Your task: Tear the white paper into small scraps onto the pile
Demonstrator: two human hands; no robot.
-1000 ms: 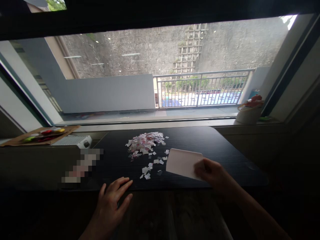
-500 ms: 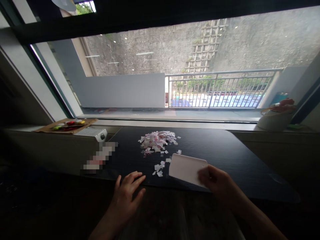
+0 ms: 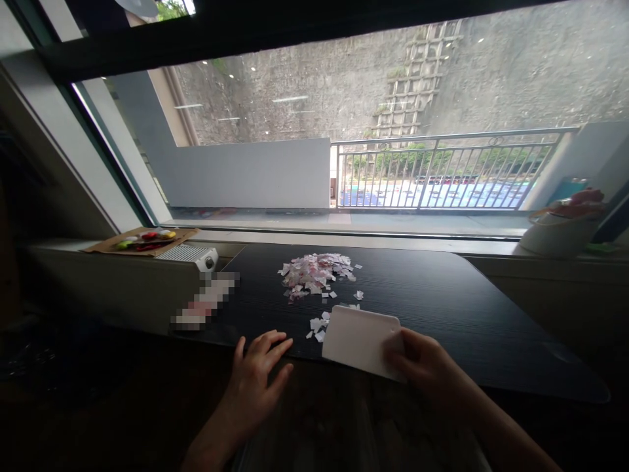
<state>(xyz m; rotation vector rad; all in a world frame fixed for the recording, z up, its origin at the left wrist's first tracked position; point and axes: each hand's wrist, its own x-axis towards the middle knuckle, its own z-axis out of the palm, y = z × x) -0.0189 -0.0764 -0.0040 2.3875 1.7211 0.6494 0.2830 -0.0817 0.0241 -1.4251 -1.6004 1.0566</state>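
Observation:
A white rectangular card or thin board point(image 3: 361, 337) is pinched in my right hand point(image 3: 420, 354), its lower part reaching past the dark table's point(image 3: 417, 282) near edge. Its left side partly covers a few small white paper scraps point(image 3: 318, 326). Fingers spread, my left hand point(image 3: 263, 370) rests at the near edge, left of those scraps, holding nothing. Farther back on the table lies a heap of small cut paper pieces point(image 3: 314, 274), white and pinkish. One loose scrap point(image 3: 359, 295) lies just beyond the card.
Left of the table stands a white slatted appliance with a knob point(image 3: 189, 257), beside brown paper point(image 3: 101, 246) bearing colourful items. A blurred-out patch point(image 3: 206, 301) covers the table's left edge. On the sill at right is a white container point(image 3: 550, 233). A large window lies behind.
My right hand has brought the card nearer and slightly left, so it now hides part of the small scrap group. My left hand stays spread at the edge. The view has shifted slightly.

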